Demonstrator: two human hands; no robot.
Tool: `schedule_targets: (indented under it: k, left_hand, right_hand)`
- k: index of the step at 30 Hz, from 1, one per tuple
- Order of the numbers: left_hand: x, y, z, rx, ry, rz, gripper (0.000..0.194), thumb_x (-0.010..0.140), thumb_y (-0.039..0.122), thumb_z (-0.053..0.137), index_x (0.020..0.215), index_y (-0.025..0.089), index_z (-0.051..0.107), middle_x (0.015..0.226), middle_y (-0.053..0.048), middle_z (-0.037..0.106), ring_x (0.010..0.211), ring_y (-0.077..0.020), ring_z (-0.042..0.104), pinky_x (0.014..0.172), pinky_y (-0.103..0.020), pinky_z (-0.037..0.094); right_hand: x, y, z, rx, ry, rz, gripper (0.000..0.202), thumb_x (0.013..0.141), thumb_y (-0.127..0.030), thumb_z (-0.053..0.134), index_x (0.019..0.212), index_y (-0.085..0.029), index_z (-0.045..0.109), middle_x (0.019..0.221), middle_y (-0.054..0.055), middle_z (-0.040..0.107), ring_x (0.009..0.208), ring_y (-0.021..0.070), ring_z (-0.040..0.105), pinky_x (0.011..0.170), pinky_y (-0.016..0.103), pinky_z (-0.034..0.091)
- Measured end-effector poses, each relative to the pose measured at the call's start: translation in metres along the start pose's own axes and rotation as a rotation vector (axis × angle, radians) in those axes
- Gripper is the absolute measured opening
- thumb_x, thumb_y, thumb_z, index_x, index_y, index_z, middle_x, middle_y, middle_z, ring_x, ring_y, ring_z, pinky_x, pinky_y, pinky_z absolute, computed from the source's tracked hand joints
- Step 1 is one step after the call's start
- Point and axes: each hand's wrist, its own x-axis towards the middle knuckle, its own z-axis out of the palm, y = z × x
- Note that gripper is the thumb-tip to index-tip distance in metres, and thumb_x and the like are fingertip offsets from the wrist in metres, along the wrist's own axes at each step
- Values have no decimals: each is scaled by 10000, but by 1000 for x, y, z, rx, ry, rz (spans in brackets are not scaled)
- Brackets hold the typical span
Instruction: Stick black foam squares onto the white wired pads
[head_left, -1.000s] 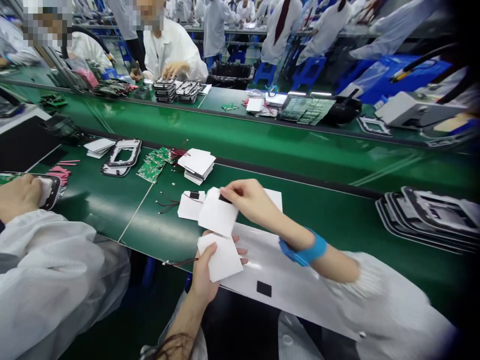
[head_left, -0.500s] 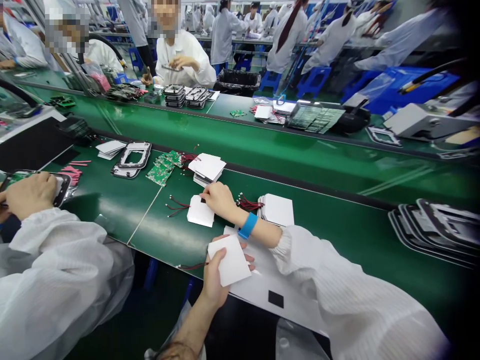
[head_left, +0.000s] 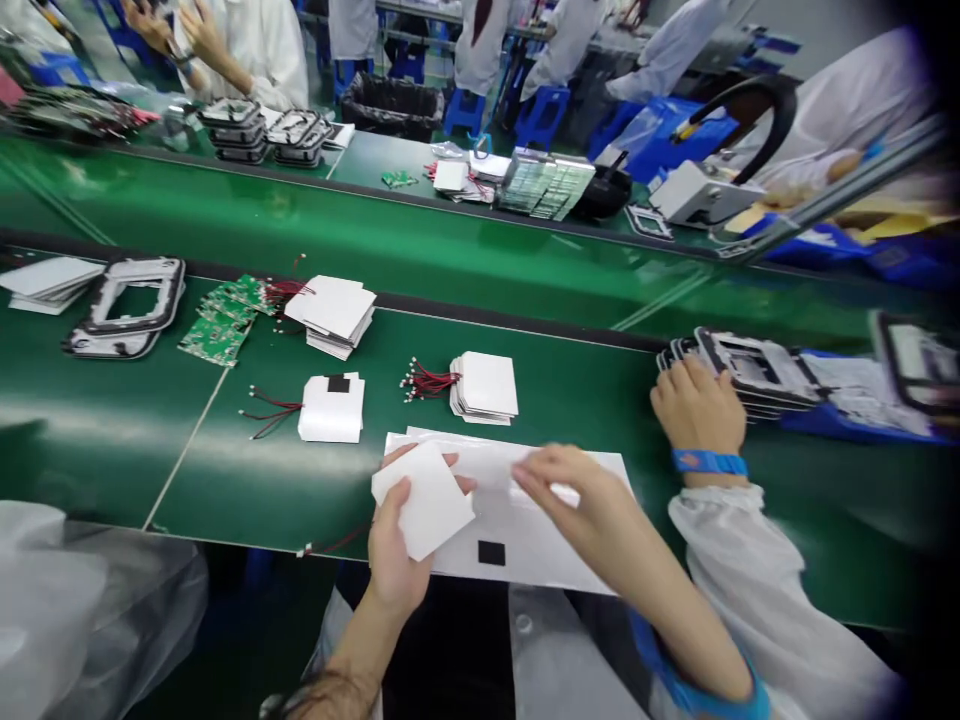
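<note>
My left hand [head_left: 397,545] grips a thin white square panel [head_left: 426,500], thumb on top and fingers beneath. A dark red wire with a small white connector [head_left: 304,551] trails left of this hand. My right hand [head_left: 574,500] hovers over a white sheet [head_left: 551,545], thumb and fingertips pinched together; whatever is between them is too blurred to make out. A black square piece [head_left: 491,553] lies on that sheet. Beyond my left hand rests a white wired panel [head_left: 330,420] with another black square [head_left: 339,383] on top. A stack of wired white panels [head_left: 486,385] stands behind the sheet.
A co-worker's hand [head_left: 697,405] with a blue wristband touches stacked frames [head_left: 750,365] at right. Green circuit boards [head_left: 221,320], another white panel stack [head_left: 334,310] and grey frames [head_left: 131,305] line the back left. A green divider [head_left: 450,250] runs behind.
The view has swung right. The co-worker's arm has withdrawn from the wired panel to the frames at right, leaving the black square visible there. My right hand has come into sight.
</note>
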Motion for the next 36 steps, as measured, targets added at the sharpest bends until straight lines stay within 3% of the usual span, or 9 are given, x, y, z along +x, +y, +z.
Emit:
schedule_targets:
  k: [3,7,10,15,24,28,32,36]
  left_hand:
    - [8,-18,12,55,-5,-83,330,907,288,492,1225,207,453,1085,-104,713,937,-291,707,914,-450,495]
    - [19,-41,22,56,73,-88,410,898,291,510,1292,207,430,1061,-96,720,939,-285,708,918,-442,500]
    - [21,-48,25,63,119,-32,429,888,296,527,1297,199,441,1069,-102,717,932,-282,708,967,-475,474]
    - [19,-52,24,101,126,35,383,897,300,516,1262,201,455,1087,-107,708,936,-280,705,1002,-525,451]
    - [19,-59,23,141,139,96,320,902,298,501,1213,223,483,1094,-96,702,949,-275,701,962,-509,488]
    - [19,-58,22,148,134,106,306,905,305,493,1203,233,489,1100,-92,701,946,-279,702,975,-544,472]
    - [19,-58,24,134,134,109,291,908,293,494,1192,233,483,1084,-92,706,966,-289,699,966,-555,483]
    - [20,-58,26,119,142,117,271,915,273,485,1183,231,484,1078,-95,708,969,-283,697,954,-558,492]
  right_hand:
    - [-53,41,22,-29,-45,54,188,877,-270,632,1047,-220,694,1013,91,665,932,262,632,809,426,545]
    - [-85,57,43,-159,63,-9,291,910,-244,596,1201,-225,607,1263,140,576,1122,310,549,879,497,525]
    - [-87,52,44,-236,101,-78,276,928,-191,555,1200,-217,594,1306,155,554,1155,337,508,881,537,505]
    - [-87,41,45,-141,132,-76,256,919,-92,513,1122,-202,625,1153,148,580,1034,288,528,821,483,526]
    - [-82,30,59,24,248,280,100,911,-191,569,953,-235,648,1041,102,512,1006,283,494,796,443,528]
    - [-78,27,63,20,265,344,174,938,-167,474,837,-228,602,962,80,510,917,265,507,758,435,507]
    - [-79,25,64,31,271,284,204,938,-94,405,835,-228,520,976,78,494,917,255,488,774,440,480]
    - [-88,30,52,33,199,87,243,918,-35,376,864,-235,503,1035,86,491,982,255,473,800,425,465]
